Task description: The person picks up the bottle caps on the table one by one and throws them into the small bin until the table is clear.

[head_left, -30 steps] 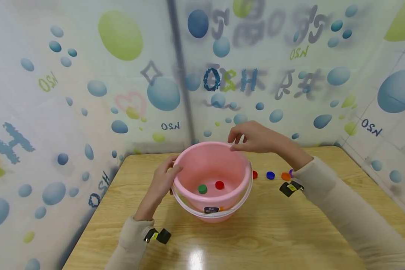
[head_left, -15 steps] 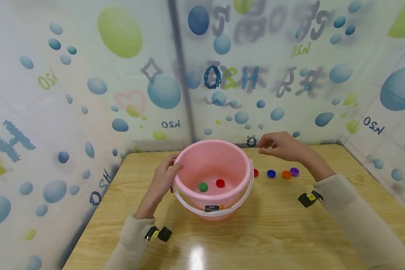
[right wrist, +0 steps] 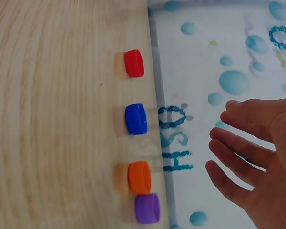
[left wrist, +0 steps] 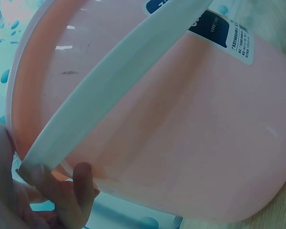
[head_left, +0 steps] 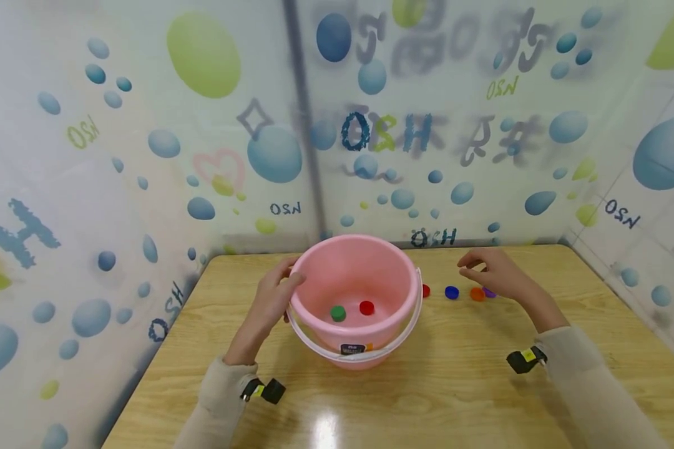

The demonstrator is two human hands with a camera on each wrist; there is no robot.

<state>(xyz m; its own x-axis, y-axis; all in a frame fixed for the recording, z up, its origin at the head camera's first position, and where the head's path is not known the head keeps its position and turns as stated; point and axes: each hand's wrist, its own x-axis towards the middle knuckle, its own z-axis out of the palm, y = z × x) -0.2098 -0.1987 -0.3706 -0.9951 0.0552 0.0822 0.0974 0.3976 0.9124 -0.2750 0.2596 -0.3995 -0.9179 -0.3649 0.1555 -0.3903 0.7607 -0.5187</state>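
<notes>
A pink bucket (head_left: 351, 265) with a white handle (head_left: 414, 308) stands on the wooden table. My left hand (head_left: 268, 302) grips its left rim, thumb over the edge and fingers outside; the left wrist view shows fingers (left wrist: 81, 191) near the handle's end. Inside lie a green bottle cap (head_left: 338, 313) and a red one (head_left: 367, 307). My right hand (head_left: 497, 272) hovers beyond the bucket's right side, holding nothing, its fingers (right wrist: 240, 157) relaxed and spread. Near it, a red cap (right wrist: 134, 63), a blue cap (right wrist: 136, 119), an orange cap (right wrist: 139, 177) and a purple cap (right wrist: 148, 208) form a row.
A patterned sheet wall (head_left: 264, 224) with blue and green dots rises behind the table and along both sides. The table's back edge runs just behind the caps. Bare wood (head_left: 455, 374) lies in front of them.
My right hand has moved away from above the bucket's rim, to the right and down towards the caps. The left hand and the bucket have stayed in place.
</notes>
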